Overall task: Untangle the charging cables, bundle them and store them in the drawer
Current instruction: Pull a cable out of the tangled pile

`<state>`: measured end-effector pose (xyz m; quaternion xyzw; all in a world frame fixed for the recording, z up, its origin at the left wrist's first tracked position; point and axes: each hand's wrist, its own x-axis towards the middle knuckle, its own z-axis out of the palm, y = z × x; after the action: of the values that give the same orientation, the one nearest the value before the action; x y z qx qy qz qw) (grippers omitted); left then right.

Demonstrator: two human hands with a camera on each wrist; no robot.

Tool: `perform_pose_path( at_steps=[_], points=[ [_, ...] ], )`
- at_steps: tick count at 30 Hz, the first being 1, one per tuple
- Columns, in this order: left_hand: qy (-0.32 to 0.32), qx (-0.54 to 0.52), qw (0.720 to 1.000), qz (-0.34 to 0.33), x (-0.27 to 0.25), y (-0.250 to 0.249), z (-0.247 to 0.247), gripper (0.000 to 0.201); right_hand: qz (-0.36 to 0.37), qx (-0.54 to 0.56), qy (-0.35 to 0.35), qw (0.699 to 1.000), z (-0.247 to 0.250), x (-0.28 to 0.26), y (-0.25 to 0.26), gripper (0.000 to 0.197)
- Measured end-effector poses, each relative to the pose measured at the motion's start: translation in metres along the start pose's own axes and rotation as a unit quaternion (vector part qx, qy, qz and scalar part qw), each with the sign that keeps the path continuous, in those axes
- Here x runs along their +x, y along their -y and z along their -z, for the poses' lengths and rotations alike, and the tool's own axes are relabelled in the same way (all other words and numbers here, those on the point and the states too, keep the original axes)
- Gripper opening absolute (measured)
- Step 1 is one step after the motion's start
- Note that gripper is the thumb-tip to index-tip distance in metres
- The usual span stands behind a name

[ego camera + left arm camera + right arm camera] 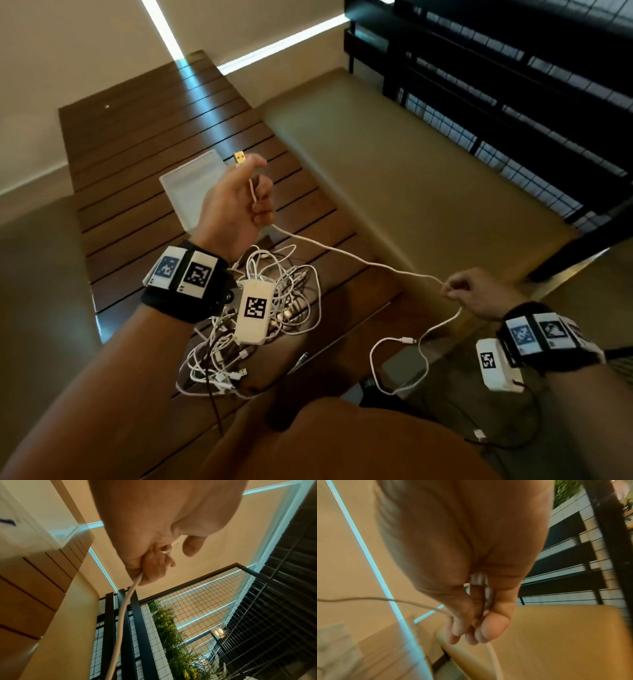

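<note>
One white cable (356, 257) is stretched between my two hands above a slatted wooden table (137, 178). My left hand (239, 198) grips it near its gold USB plug (239, 158), which sticks up past the fingers. In the left wrist view the cable (123, 608) runs down out of the left hand (150, 563). My right hand (469, 291) pinches the same cable further along, and its loose end (407, 340) hangs in a loop below. In the right wrist view the fingertips (471, 632) close on the cable (493, 660). A tangled pile of white cables (260, 322) lies under my left wrist.
A white plastic box (191, 185) sits on the table behind my left hand. A beige bench seat (411, 164) runs to the right of the table, with a black metal mesh railing (513, 85) beyond it. Pale walls stand at the left.
</note>
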<state>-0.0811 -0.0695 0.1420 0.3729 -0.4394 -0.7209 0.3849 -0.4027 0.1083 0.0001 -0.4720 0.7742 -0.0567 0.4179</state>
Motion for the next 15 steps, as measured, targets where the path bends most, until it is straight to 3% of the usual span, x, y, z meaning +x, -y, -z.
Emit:
perform_pose_path(
  at_steps=[3, 7, 9, 12, 15],
  points=[
    [-0.002, 0.001, 1.0, 0.024, 0.007, 0.006, -0.019, 0.029, -0.069, 0.033, 0.007, 0.997, -0.013, -0.008, -0.039, 0.011],
    [0.031, 0.045, 0.997, 0.051, 0.007, 0.025, -0.042, 0.037, -0.109, 0.079, 0.012, 0.991, -0.038, -0.015, -0.068, 0.01],
    [0.048, 0.06, 0.995, 0.061, 0.006, 0.037, -0.052, 0.039, -0.113, 0.15, 0.017, 0.982, -0.054, -0.016, -0.081, 0.008],
    [0.071, 0.075, 0.992, 0.066, 0.006, 0.047, -0.061, 0.04, -0.118, 0.298, -0.03, 0.947, -0.077, -0.02, -0.1, 0.009],
    [0.087, 0.088, 0.99, 0.065, 0.005, 0.05, -0.063, 0.041, -0.107, 0.305, -0.049, 0.945, -0.097, -0.022, -0.105, 0.008]
  ],
)
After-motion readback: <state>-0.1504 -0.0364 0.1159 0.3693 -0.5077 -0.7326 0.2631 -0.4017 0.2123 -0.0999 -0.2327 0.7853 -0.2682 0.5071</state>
